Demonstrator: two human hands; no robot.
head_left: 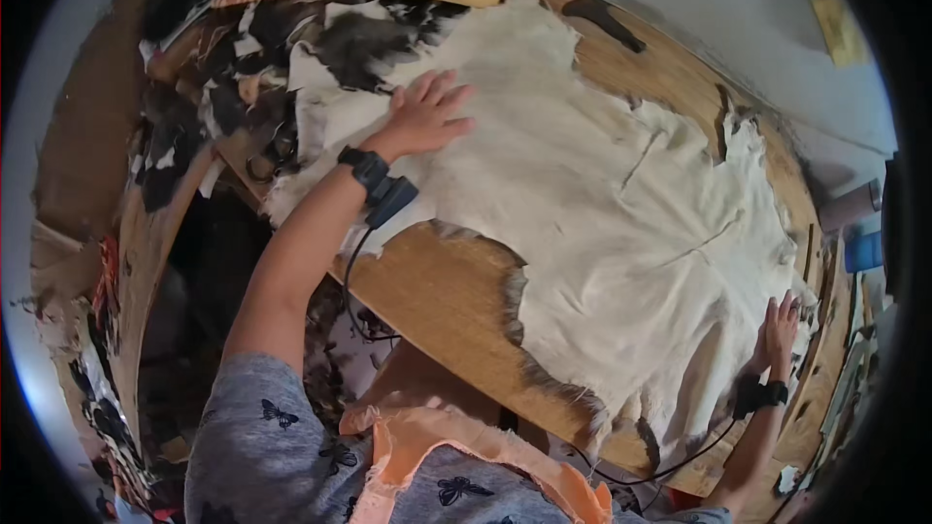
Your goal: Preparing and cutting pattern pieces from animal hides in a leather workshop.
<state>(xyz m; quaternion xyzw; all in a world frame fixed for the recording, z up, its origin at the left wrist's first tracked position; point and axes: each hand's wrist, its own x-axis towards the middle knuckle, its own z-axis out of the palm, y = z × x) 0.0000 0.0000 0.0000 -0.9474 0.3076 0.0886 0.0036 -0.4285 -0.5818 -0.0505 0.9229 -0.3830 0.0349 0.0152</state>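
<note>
Hide, pale, one: lying across the table (437, 281), its long axis running from far left to near right.
Left grip (427, 116): I am resting it palm down on the hide (582, 194), far left, fingers spreading wide, holding nothing.
Right grip (781, 330): I am placing it at the right edge, fingers extending; whether it is pinching, I cannot tell.
Bearing: the hide is lying under my left grip, extending right and near from it, and leftward from my right grip.
</note>
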